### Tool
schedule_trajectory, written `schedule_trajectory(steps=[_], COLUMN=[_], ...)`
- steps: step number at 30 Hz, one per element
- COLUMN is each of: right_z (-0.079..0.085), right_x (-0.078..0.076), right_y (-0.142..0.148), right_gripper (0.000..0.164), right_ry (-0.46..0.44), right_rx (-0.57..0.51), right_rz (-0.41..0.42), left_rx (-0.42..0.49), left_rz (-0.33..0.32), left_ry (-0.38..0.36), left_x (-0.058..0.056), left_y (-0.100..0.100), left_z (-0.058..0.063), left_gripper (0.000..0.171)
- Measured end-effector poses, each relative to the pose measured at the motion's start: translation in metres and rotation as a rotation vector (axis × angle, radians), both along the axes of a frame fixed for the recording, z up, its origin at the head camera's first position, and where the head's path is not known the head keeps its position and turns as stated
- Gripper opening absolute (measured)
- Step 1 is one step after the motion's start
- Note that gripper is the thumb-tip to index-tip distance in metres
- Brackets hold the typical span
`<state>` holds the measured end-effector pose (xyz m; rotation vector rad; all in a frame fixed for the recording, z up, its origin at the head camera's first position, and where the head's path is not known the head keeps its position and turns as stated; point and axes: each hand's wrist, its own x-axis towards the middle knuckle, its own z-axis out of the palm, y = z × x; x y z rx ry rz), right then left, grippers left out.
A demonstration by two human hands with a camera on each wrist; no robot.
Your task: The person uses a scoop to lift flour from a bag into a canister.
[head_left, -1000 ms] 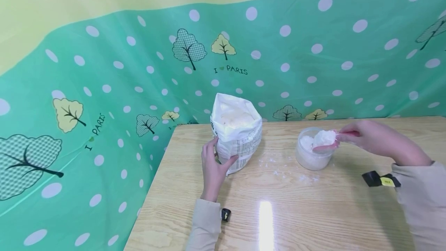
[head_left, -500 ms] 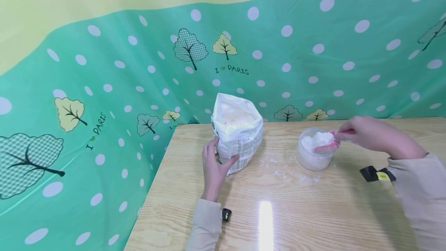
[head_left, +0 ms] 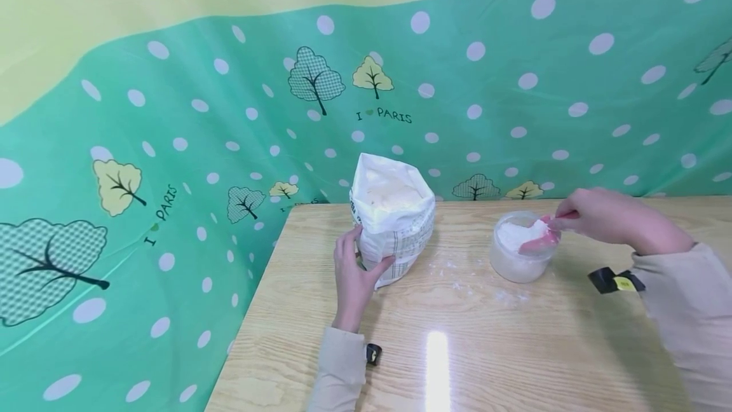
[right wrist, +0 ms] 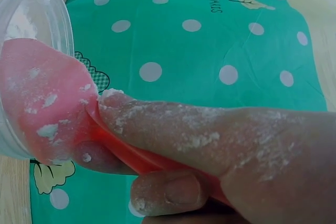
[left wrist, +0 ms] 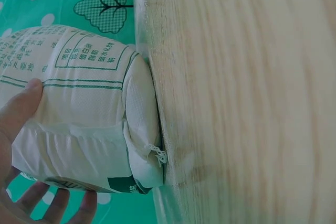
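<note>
A white flour bag (head_left: 394, 221) stands with its top open, pale powder showing inside. My left hand (head_left: 353, 278) holds its lower near-left side, the thumb (left wrist: 23, 107) on the printed face and the fingers around the other side. To the right, a clear round tub (head_left: 517, 266) contains white powder (head_left: 515, 234). My right hand (head_left: 606, 218) grips a pink scoop (head_left: 540, 243) by its handle, the scoop's bowl tilted over the tub's right rim with some powder at its edge. In the right wrist view, powder clings to the thumb (right wrist: 178, 129) and the scoop's underside.
Spilled powder (head_left: 509, 296) dusts the wooden table (head_left: 486, 361) between bag and tub. Behind and along the left hangs a green dotted cloth (head_left: 229, 145) printed with trees. Black straps hang at both wrists.
The heaped powder has mostly left the scoop and lies in the tub, as the right hand tips the scoop. My left hand keeps its place on the bag; the head view shifts slightly.
</note>
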<state>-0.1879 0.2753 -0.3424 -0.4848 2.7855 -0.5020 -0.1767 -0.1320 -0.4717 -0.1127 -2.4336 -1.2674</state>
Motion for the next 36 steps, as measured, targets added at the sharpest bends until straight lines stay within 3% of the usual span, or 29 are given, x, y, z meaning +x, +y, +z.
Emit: schedule_trajectory(steps=[10, 23, 36], right_z=[0.007, 0.018, 0.022], right_x=[-0.009, -0.009, -0.007], right_y=[-0.006, -0.014, -0.01], right_gripper=[0.015, 0.014, 0.012], right_ry=[-0.016, -0.039, -0.033], right_rx=[0.057, 0.12, 0.112], right_rz=[0.044, 0.021, 0.013], left_rx=[-0.015, -0.017, -0.002], left_rz=[0.003, 0.009, 0.016], left_ry=[-0.008, -0.013, -0.024], left_x=[0.0, 0.0, 0.003], left_y=[0.001, 0.0, 0.002], left_z=[0.0, -0.001, 0.001], left_gripper=[0.085, 0.087, 0.087])
